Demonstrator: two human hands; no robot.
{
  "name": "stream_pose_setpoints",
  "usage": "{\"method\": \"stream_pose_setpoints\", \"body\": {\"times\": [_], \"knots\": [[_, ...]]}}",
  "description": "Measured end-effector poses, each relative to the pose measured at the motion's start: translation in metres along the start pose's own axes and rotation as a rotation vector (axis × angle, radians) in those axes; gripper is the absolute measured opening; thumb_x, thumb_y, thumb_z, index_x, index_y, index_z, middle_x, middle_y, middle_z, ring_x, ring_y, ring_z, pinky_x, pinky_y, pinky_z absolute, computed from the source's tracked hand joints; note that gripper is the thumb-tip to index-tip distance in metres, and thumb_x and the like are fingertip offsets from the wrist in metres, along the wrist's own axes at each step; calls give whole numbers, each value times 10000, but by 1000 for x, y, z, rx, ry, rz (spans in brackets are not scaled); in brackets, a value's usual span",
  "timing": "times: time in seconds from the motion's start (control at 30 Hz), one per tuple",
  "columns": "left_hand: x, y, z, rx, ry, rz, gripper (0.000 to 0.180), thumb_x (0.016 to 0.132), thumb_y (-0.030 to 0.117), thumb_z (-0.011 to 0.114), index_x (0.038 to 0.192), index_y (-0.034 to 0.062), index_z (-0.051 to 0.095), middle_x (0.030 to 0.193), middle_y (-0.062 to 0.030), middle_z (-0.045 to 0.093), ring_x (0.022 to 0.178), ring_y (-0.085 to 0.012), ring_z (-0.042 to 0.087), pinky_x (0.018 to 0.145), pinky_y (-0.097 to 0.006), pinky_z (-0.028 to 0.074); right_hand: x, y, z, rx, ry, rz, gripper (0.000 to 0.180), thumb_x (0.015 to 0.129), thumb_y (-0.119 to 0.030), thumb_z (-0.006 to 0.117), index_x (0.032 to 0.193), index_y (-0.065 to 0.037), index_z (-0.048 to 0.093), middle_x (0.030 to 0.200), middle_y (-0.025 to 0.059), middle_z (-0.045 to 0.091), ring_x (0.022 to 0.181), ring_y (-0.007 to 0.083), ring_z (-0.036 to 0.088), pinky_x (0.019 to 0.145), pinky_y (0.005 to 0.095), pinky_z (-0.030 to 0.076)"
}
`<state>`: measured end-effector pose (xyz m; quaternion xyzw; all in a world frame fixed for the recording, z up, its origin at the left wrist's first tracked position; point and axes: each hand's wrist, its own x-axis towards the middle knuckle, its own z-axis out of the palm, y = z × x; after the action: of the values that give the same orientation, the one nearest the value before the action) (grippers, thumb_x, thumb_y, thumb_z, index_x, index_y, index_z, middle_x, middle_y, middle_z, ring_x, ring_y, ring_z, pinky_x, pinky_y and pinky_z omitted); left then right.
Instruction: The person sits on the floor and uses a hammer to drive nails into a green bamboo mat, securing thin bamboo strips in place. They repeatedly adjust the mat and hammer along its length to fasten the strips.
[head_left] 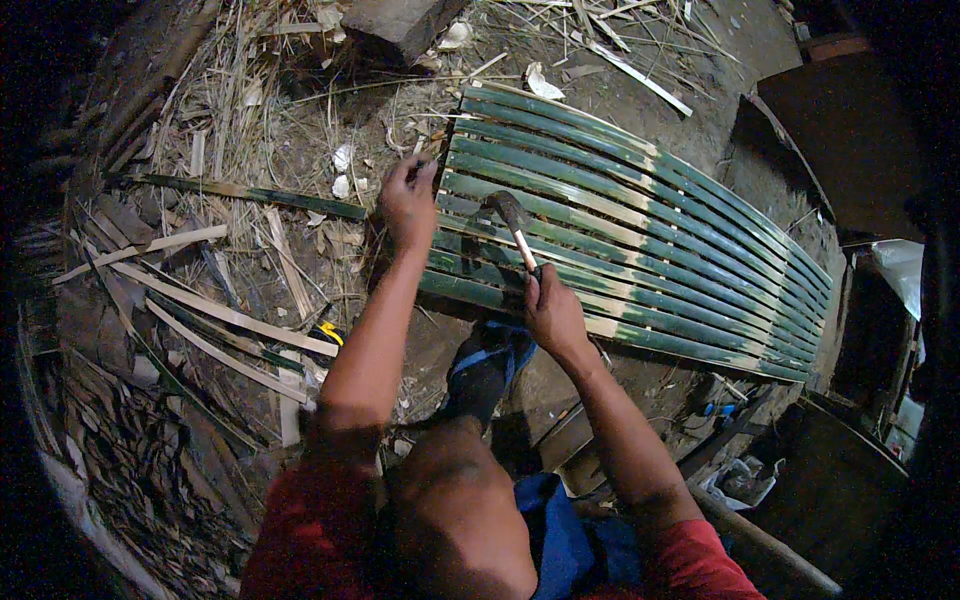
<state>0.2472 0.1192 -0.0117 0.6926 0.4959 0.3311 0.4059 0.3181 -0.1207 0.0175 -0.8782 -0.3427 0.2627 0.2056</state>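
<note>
right grip (553, 312) clenches hammer (512, 222); left grip (408, 196) pinches end of green slatted bamboo panel (640, 235).

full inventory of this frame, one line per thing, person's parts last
bamboo slat panel: one, many slats, green with pale bands, centre to right on the ground
hammer: one, dark head, pale handle, over the panel's left end
loose bamboo strips: several, pale and green, left on the ground
dry straw and shavings: scattered, tan, top left
stone block: one, grey, top centre
sandal: one, blue straps, on the foot below the panel
left hand: one, grip at the panel's left edge
right hand: one, closed on the hammer handle
</note>
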Motion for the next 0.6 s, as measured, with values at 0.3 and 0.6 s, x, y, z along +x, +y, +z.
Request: {"method": "stream_pose_setpoints", "body": {"times": [0.3,0.6], "knots": [[25,-20,62,189,-4,174,221,944,199,564,1091,45,625,1048,-188,644,973,-393,612,838,-460,487,44,-55,-59,70,58,-152,209,1013,-227,514,1019,-28,448,688,278,580,650,509,567,544,565,393],[19,-15,62,214,22,168,223,936,237,591,1072,63,625,1076,-166,636,996,-383,606,847,-465,485,87,-82,-53,33,53,-144,186,1002,-209,482,1021,-24,469,735,285,605,695,511,591,610,582,428]]}}
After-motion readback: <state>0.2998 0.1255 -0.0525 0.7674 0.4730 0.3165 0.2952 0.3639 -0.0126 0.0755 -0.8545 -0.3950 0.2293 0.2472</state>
